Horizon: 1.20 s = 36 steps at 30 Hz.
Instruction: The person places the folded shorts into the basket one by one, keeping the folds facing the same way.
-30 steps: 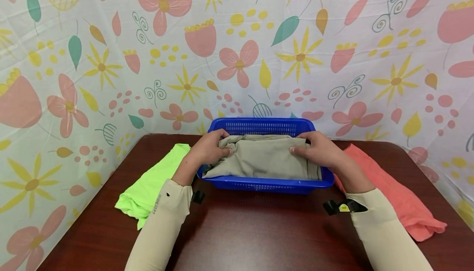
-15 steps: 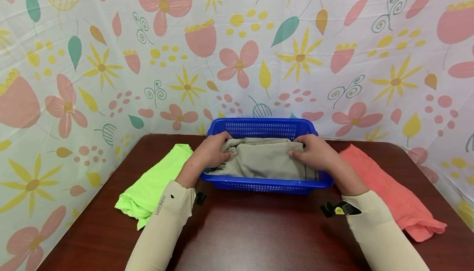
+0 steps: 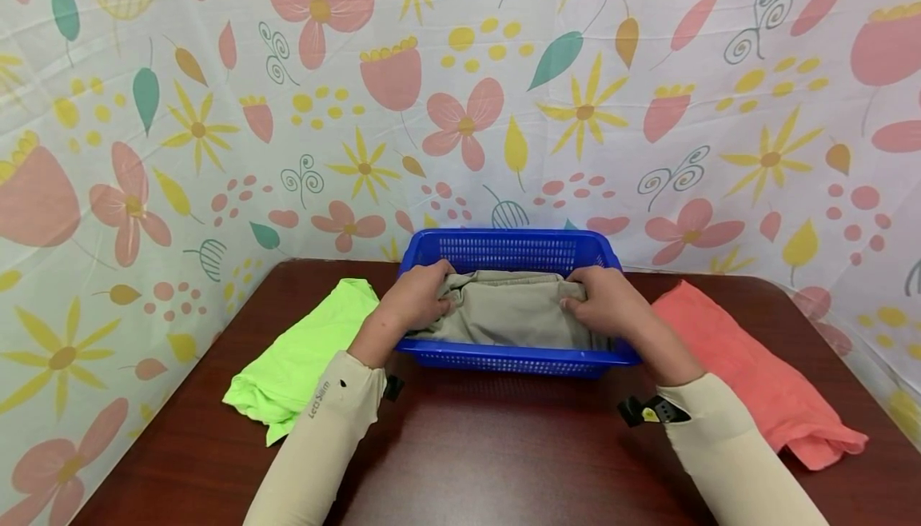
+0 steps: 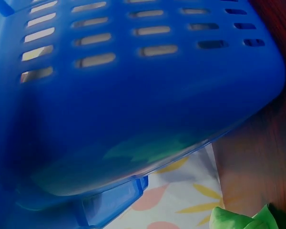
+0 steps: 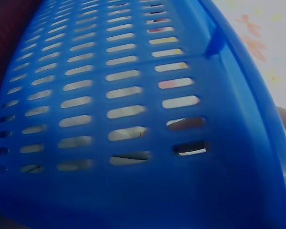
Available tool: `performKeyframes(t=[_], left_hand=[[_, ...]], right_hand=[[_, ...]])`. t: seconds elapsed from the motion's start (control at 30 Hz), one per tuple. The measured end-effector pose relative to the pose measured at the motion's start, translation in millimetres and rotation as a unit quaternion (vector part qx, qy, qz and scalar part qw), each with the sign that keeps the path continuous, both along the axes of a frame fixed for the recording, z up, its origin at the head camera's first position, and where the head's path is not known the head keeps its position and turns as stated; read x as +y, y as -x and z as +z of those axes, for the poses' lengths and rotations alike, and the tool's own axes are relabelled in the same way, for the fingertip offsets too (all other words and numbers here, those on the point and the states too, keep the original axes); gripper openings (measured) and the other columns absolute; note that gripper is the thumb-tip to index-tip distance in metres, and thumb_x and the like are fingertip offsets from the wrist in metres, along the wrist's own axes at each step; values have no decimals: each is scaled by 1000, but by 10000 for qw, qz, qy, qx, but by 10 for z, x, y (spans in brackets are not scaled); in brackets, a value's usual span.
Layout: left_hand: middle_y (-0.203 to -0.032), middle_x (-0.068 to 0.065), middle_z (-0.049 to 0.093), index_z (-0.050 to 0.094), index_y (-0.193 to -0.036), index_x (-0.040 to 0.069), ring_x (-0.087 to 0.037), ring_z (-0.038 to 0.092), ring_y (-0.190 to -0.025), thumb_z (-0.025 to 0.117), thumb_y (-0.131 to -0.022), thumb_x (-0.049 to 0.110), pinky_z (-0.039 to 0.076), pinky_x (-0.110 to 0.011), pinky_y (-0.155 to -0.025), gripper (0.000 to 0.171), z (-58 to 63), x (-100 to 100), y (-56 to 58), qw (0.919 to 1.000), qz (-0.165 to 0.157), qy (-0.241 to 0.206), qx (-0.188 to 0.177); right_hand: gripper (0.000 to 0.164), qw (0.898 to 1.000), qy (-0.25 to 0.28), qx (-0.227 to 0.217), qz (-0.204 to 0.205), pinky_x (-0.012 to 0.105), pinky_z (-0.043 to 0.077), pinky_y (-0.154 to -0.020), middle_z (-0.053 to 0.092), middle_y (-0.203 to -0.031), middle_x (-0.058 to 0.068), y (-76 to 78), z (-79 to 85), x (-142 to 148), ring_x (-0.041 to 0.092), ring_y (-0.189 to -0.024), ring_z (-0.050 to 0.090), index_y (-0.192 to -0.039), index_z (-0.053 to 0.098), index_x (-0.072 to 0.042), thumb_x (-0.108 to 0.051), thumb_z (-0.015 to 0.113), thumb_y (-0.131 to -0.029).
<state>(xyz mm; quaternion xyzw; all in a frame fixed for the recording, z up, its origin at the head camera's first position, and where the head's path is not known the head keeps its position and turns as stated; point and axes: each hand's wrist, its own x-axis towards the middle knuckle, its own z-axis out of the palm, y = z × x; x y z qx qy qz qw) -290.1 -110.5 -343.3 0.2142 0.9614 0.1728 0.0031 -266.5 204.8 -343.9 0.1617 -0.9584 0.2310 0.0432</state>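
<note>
A folded grey-beige garment point(image 3: 514, 312) lies inside the blue plastic basket point(image 3: 518, 356), its top fold below the far rim. My left hand point(image 3: 416, 298) grips the garment's left end, thumb on the near face and fingers behind the fold. At the other end my right hand point(image 3: 608, 300) holds it the same way. Both wrists cross above the basket's sides. In the left wrist view the slotted basket wall point(image 4: 148, 95) hides the hand, and in the right wrist view the basket wall point(image 5: 105, 109) fills most of the picture.
On the dark wooden table point(image 3: 496, 446), a neon green cloth point(image 3: 305, 358) lies folded to the basket's left. A coral cloth point(image 3: 755, 374) lies to its right, partly behind the right forearm. A floral curtain point(image 3: 460, 110) hangs right behind the basket.
Both hands have brought the garment lower into the basket and drawn slightly closer together. Its near edge has dropped behind the front rim. The green and coral cloths have stayed put.
</note>
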Motion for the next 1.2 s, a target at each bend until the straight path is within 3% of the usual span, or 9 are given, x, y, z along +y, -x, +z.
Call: performKeyframes(t=[0.2, 0.43, 0.7, 0.93, 1.2], left_hand=[[-125, -12, 72, 60, -138, 9, -25, 67, -102, 74, -101, 17, 56, -42, -89, 40, -9, 29, -14, 9998, 48, 171, 34], [-121, -11, 73, 60, -136, 9, -24, 68, -97, 72, -101, 16, 57, -39, -84, 37, -66, 50, 7, 9995, -11, 304, 122], [-115, -12, 73, 59, -137, 8, -24, 69, -95, 72, -102, 15, 57, -40, -82, 38, -79, 61, 11, 9987, -98, 444, 218], [-107, -10, 72, 59, -137, 9, -23, 68, -91, 70, -103, 17, 56, -39, -78, 36, -114, 75, 41, 9976, -72, 643, 257], [-110, -11, 73, 60, -133, 11, -25, 71, -96, 70, -104, 21, 58, -41, -81, 32, -137, 94, 46, 9954, 1, 920, 249]], right_hand=[[34, 9997, -200, 124, 7, 54, 56, -82, 75, -107, 21, 7, -46, -35, 30, -88, 67, -120, 70, 7, -15, 75, -95], [34, 9990, -442, 94, 11, 52, 57, -80, 73, -102, 19, 6, -65, -62, 29, -84, 66, -122, 68, 7, -14, 74, -96], [23, 9956, -893, 233, 132, 42, 51, -70, 65, -85, 9, 35, -112, -85, 27, -78, 60, -115, 67, 5, -10, 70, -97], [17, 9942, -1043, 249, 100, 40, 49, -67, 60, -78, 7, 33, -110, -101, 26, -73, 58, -108, 67, 2, -10, 70, -97], [12, 9936, -1097, 256, 92, 40, 47, -67, 56, -75, 6, 44, -129, -103, 26, -72, 56, -103, 67, 0, -9, 70, -96]])
